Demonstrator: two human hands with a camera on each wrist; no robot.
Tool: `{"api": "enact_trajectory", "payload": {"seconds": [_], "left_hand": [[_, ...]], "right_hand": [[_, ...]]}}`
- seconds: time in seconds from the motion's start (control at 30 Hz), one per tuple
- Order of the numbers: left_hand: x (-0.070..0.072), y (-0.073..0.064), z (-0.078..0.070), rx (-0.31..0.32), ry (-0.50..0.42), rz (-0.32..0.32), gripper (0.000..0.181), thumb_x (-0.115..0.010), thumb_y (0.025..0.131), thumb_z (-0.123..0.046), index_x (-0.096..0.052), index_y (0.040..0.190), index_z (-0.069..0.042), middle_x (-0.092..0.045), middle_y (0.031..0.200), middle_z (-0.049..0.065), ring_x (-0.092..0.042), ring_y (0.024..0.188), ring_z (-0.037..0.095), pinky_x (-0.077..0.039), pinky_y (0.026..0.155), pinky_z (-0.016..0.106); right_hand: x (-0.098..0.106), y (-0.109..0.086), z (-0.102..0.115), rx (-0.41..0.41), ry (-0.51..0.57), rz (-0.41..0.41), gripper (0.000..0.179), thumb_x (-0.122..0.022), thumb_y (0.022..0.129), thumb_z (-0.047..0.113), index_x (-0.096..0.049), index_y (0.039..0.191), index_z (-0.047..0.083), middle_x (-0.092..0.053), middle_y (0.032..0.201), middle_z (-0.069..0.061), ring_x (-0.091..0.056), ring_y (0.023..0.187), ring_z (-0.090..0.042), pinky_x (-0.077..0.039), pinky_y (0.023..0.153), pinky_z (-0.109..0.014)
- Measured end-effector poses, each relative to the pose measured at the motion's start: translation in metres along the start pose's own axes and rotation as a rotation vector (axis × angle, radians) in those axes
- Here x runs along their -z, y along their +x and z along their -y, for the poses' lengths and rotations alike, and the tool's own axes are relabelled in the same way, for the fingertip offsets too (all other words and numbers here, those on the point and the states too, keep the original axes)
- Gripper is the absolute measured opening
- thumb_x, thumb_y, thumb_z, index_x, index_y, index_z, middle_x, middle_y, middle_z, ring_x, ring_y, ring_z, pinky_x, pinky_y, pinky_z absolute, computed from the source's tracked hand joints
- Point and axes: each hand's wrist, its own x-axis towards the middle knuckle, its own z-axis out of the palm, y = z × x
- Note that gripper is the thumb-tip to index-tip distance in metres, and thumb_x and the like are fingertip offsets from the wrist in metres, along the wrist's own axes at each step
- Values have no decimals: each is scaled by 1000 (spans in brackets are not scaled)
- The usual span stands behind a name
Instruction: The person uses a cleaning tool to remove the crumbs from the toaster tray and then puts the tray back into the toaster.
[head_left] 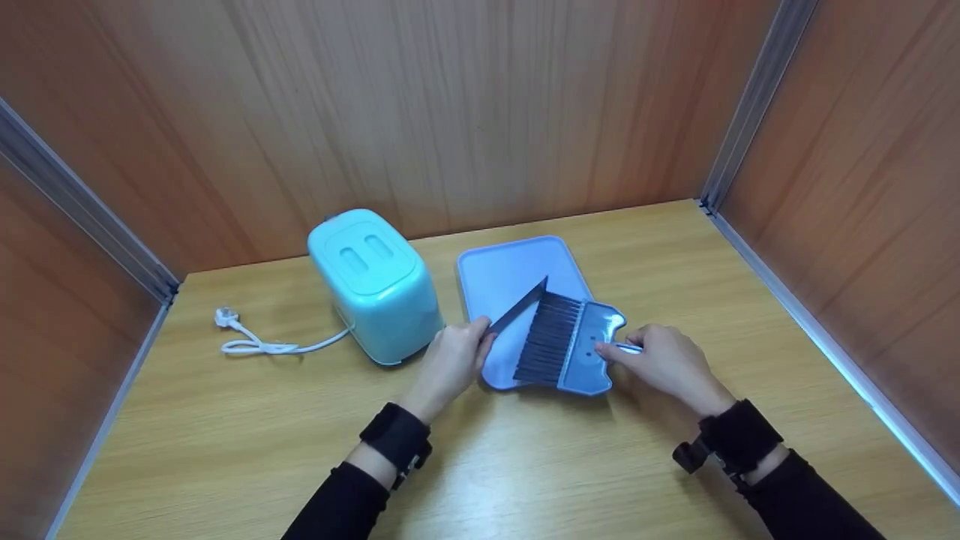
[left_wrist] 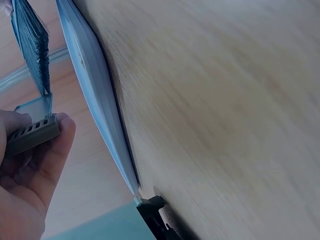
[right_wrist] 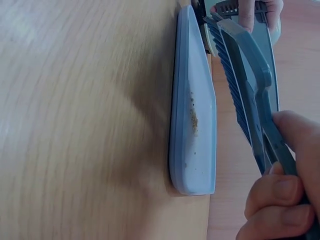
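My left hand (head_left: 450,358) pinches the slotted grey end (left_wrist: 34,135) of a thin, flat crumb tray (head_left: 519,308), tilted above a blue serving tray (head_left: 491,281). My right hand (head_left: 670,365) grips the handle of a blue brush (head_left: 589,349) with wide dark bristles. The bristles lie close against the crumb tray's face; whether they touch cannot be told. Brown crumbs (right_wrist: 194,120) lie scattered on the blue serving tray in the right wrist view.
A turquoise toaster (head_left: 394,307) with a closed lid stands left of the serving tray. Its white cord (head_left: 281,348) and plug (head_left: 226,318) lie on the wooden table (head_left: 247,427). Wooden panels (head_left: 450,112) rise at the back and both sides.
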Motion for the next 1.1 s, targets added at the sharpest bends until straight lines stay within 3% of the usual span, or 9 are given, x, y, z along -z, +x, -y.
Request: {"api": "enact_trajectory", "payload": {"seconds": [0.2, 0.47, 0.6, 0.87, 1.1], "left_hand": [[0, -1, -1, -16, 14, -1, 19, -65, 107, -12, -61, 89, -8, -65, 71, 3, -59, 63, 16, -51, 53, 30], [2, -2, -1, -7, 17, 23, 16, -63, 108, -11, -62, 92, -8, -65, 72, 3, -58, 62, 14, -51, 53, 29], [2, -2, 1, -43, 50, 1, 17, -64, 108, -11, -62, 92, -6, -65, 71, 4, -59, 63, 16, -52, 54, 32], [0, -2, 4, -71, 80, -22, 16, -65, 107, -11, -61, 92, -7, -63, 70, 4, -56, 61, 15, -47, 52, 31], [1, -3, 2, -71, 63, -13, 16, -65, 107, -12, -62, 92, -7, -63, 71, 3, -55, 61, 15, -48, 53, 29]], "right_hand": [[-2, 3, -1, 14, -12, -12, 64, -67, 95, 71, -41, 66, 21, -31, 63, 7, -37, 59, -13, -25, 56, -26], [-7, 1, -4, 43, 9, 32, 65, -68, 95, 71, -39, 65, 21, -29, 63, 8, -31, 57, -12, -21, 56, -24], [-6, -1, -3, 57, 2, 31, 67, -68, 94, 73, -38, 64, 21, -27, 63, 10, -28, 57, -10, -20, 55, -24], [4, -2, 1, -4, -25, 7, 66, -65, 94, 75, -42, 66, 20, -31, 65, 6, -37, 61, -15, -26, 58, -28], [2, 1, 1, 5, -42, -10, 64, -65, 95, 74, -44, 66, 20, -33, 65, 6, -40, 62, -15, -28, 58, -28]]}}
